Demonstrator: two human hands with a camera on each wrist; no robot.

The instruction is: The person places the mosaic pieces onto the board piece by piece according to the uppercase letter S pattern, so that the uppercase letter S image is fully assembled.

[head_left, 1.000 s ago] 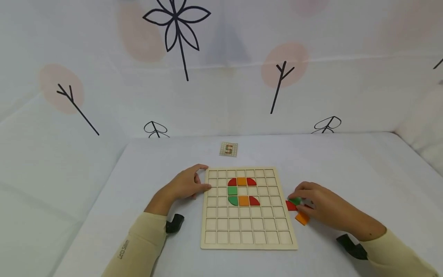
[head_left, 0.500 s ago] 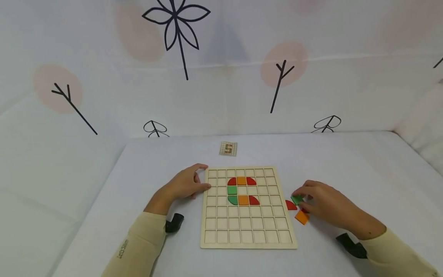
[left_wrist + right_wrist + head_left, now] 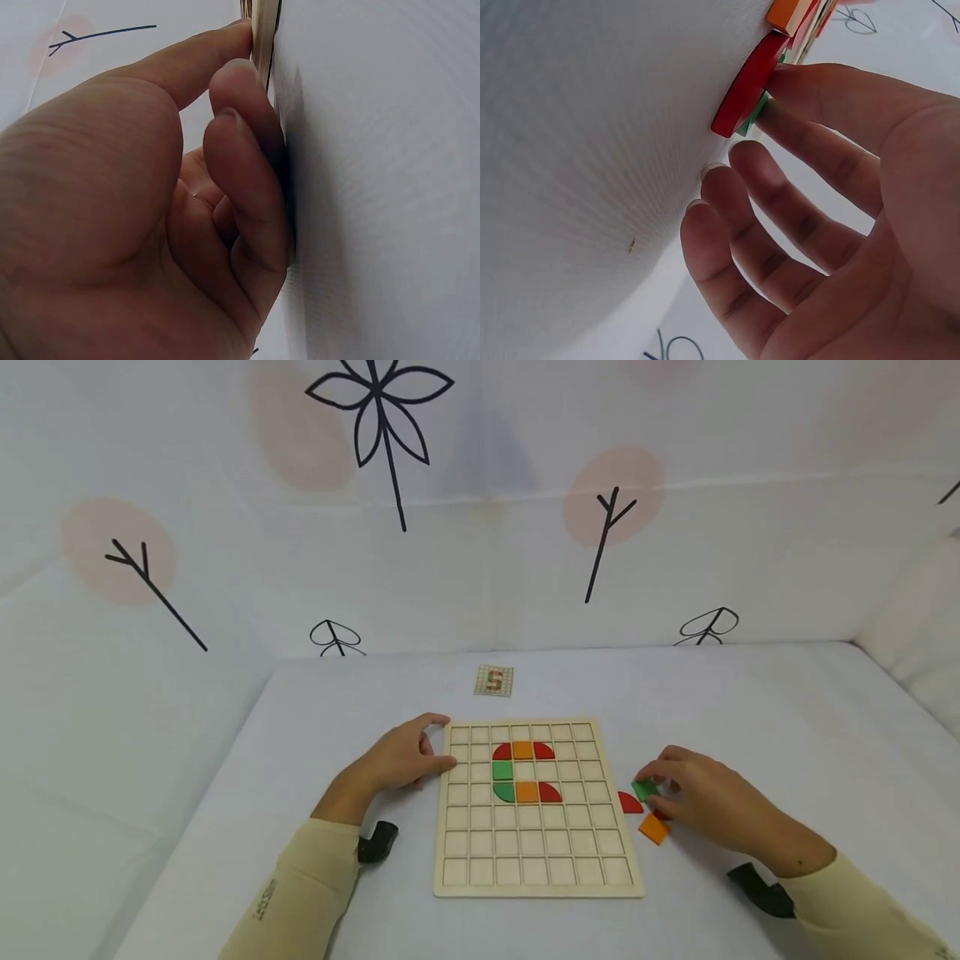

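Note:
A pale wooden grid board [image 3: 536, 893] lies on the white table, with red, orange and green tiles set in its upper cells. At its upper left edge my left hand [image 3: 393, 758] rests the thumb and index fingertip on the rim; the other fingers are curled beneath, as the left wrist view shows. Right of the board, my right hand [image 3: 708, 797] pinches a green tile [image 3: 643, 789] between thumb and index finger. A red quarter-round tile [image 3: 630, 802] and an orange square tile [image 3: 654, 829] lie close by. Another red tile [image 3: 750, 86] sits under the thumb, partly hidden.
A small pattern card [image 3: 494, 681] lies behind the board, showing a coloured S-like figure on a grid. A white cloth backdrop [image 3: 480, 568] with printed plants rises behind the table. Dark straps with black pieces [image 3: 761, 892] sit at both wrists.
My right hand has shifted slightly right and away from the board with the green tile, uncovering more of the red quarter-round tile. My left hand has stayed in place.

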